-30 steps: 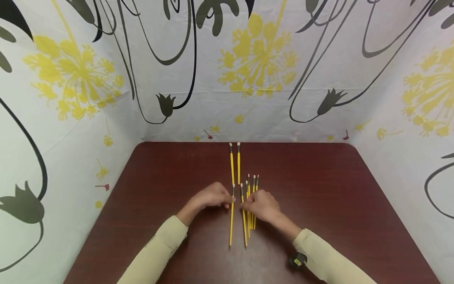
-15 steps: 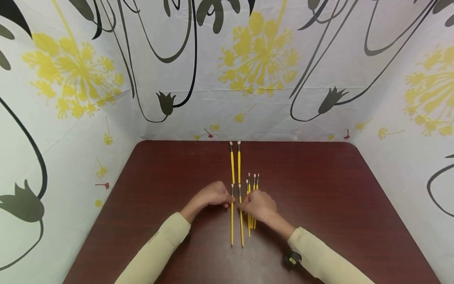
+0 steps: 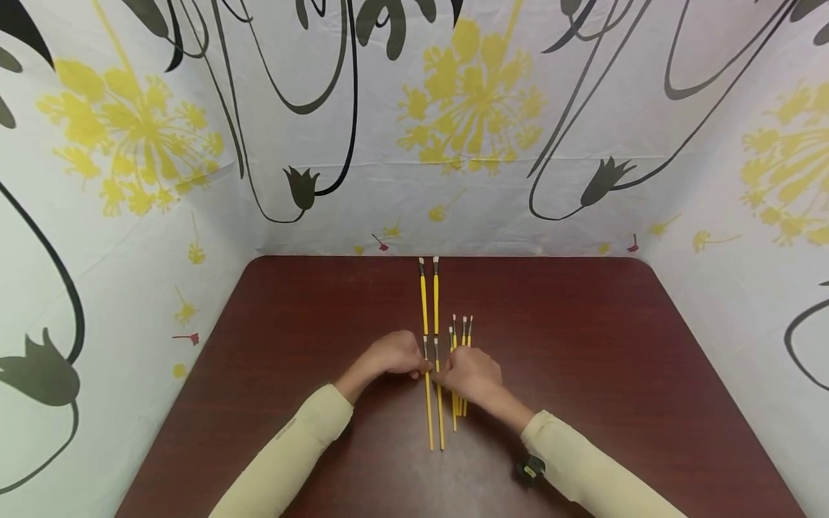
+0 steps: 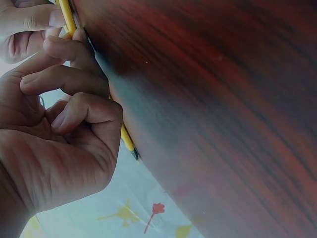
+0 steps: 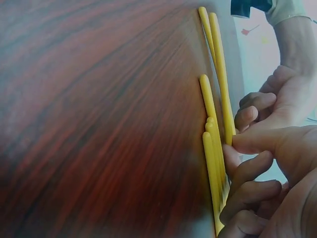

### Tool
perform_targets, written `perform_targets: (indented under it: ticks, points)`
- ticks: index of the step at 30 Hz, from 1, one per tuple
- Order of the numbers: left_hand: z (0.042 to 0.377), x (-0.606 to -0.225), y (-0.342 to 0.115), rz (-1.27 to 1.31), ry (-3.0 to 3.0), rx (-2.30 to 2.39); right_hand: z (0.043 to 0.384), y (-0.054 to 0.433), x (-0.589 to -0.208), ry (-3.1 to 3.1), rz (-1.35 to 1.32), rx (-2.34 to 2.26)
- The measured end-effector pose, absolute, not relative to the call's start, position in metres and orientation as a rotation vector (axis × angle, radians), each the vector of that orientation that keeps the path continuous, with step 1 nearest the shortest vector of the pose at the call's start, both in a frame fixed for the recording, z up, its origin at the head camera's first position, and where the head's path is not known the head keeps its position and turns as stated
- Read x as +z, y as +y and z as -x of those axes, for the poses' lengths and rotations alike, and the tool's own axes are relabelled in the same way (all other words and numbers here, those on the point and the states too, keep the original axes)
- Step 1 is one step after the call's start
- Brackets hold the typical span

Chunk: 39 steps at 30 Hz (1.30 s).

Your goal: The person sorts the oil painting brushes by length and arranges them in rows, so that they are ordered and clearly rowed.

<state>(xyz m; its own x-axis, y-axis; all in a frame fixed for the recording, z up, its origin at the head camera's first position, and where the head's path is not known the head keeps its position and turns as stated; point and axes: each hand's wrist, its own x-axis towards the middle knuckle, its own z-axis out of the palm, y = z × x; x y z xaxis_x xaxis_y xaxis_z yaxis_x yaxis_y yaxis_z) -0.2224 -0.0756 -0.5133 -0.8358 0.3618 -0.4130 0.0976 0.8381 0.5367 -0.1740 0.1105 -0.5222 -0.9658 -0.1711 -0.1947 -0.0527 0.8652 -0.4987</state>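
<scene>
Two yellow-handled paintbrushes lie side by side, nearly parallel, bristles pointing away from me. My left hand (image 3: 397, 354) pinches the left paintbrush (image 3: 429, 417) just below its ferrule, between thumb and fingertip. The right paintbrush (image 3: 441, 421) is pinched by my right hand (image 3: 476, 375) at about the same height. In the right wrist view, the thumb and finger of the right hand (image 5: 267, 193) meet at a yellow handle (image 5: 222, 69). The other fingers of the left hand (image 4: 74, 124) are curled in. Beneath my right hand lie several more paintbrushes (image 3: 455, 417), partly hidden.
Farther off, two paintbrushes, left (image 3: 424, 302) and right (image 3: 437, 298), lie in line with the held pair. The dark red-brown table (image 3: 311, 302) reaches a patterned white cloth (image 3: 376, 201) at the back and sides. A dark wrist device (image 3: 531, 469) hangs at my right sleeve.
The right paintbrush has shifted left with my right hand and straightened. The left paintbrush's near end has swung right, so the gap between the two has narrowed.
</scene>
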Motion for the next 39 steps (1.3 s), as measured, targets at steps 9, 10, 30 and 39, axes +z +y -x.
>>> perform_targets:
  ticks: [9, 10, 30, 39]
  points:
    - [0.225, -0.515, -0.074, -0.369, 2.519, 0.659, 0.173, 0.107, -0.522, 2.851, 0.207, -0.683]
    - [0.225, -0.515, -0.073, -0.368, 2.523, 0.653, 0.173, 0.107, -0.522, 2.851, 0.209, -0.682]
    - [0.216, -0.512, -0.072, -0.359, 2.609, 0.602, 0.168, 0.106, -0.53, 2.905, 0.291, -0.699]
    - [0.214, -0.513, -0.071, -0.355, 2.631, 0.605, 0.166, 0.109, -0.527, 2.879, 0.317, -0.714]
